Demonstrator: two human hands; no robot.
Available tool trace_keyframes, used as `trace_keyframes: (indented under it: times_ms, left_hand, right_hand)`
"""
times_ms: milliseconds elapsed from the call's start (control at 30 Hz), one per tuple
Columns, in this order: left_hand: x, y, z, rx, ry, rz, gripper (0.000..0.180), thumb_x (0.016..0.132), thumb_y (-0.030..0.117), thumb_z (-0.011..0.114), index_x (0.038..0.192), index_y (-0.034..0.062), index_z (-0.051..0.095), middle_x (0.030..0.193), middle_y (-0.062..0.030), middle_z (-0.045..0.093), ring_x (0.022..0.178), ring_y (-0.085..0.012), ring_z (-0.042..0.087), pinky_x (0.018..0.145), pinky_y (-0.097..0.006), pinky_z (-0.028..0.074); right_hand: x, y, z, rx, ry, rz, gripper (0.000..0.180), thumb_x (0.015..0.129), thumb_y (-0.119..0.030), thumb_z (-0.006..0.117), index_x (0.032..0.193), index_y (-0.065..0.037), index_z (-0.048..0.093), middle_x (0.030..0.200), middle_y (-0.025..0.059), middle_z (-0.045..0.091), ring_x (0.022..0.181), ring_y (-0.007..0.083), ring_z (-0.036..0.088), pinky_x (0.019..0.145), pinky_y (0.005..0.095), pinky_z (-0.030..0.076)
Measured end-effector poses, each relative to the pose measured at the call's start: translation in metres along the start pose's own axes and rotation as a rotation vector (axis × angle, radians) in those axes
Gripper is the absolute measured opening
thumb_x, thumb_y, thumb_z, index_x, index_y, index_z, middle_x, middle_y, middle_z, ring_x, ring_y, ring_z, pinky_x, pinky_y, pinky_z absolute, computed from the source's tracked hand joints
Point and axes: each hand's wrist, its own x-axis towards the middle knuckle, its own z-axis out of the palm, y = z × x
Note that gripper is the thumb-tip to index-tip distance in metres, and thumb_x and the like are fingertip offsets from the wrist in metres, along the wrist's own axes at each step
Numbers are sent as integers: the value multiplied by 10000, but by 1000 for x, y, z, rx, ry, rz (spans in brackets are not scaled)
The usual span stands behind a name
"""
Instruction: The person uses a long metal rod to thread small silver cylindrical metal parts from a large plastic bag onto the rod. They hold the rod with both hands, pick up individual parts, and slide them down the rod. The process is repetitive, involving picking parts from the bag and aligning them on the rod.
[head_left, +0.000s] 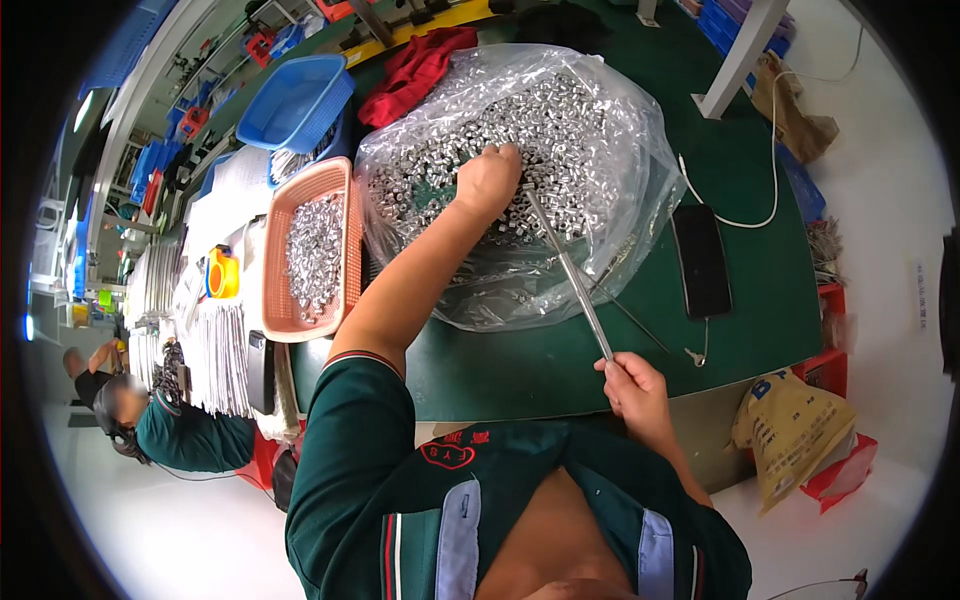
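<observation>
Small silvery metal pieces (590, 130) lie heaped in a large spread-out clear plastic bag (640, 150) on the green table. My left hand (488, 182) reaches into the heap with its fingers curled together; whatever they pinch is hidden. My right hand (637, 398), near the table's front edge, grips the lower end of a long metal rod (575, 280). The rod slants up to the left, its far end over the pieces close to my left hand. A second, thinner rod (635, 322) lies at the bag's front right edge.
Left of the bag stands a pink basket (353, 240) with more metal pieces. Behind it are blue baskets (290, 100) and a red cloth (420, 75). A black phone (702, 262) and white cable (745, 224) lie right. Another person (190, 430) sits far left.
</observation>
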Motion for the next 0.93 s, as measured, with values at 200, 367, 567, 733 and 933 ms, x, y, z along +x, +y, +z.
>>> trace_keyframes:
  times_ms: [200,367,567,733,933]
  left_hand:
    - [6,-15,4,-56,-25,-83,155,870,168,498,892,28,560,829,-228,626,760,-409,635,664,-493,508]
    - [13,-37,-20,-1343,-241,-659,177,933,202,485,877,43,539,638,-94,507,500,-161,488,374,-287,326]
    - [-31,-57,-36,-2462,-183,-965,286,1002,255,379,992,0,508,797,-105,479,558,-100,372,414,-199,280]
    - [-90,-43,-63,-2547,-351,-778,193,976,159,427,1064,7,508,871,-105,502,607,-98,383,443,-185,293]
    - [-141,-44,-72,-2590,-355,-518,190,959,160,495,1091,25,512,882,-100,516,598,-91,390,435,-186,297]
  right_hand:
    - [-1,-1,1,1,16,1,156,948,-118,515,992,12,588,610,-65,375,508,3,322,430,184,238]
    - [1,5,0,-6,23,-13,153,946,-126,524,978,8,591,613,-64,383,505,4,320,421,182,234]
    - [-1,4,5,-27,9,-1,151,947,-126,524,976,2,597,618,-64,389,505,5,323,423,180,238]
    - [-3,8,14,-114,13,-33,153,950,-125,522,969,0,607,628,-71,398,517,2,332,435,180,248]
    - [-1,10,31,-204,-70,-12,144,946,-118,529,987,-6,611,637,-66,413,523,2,341,439,182,256]
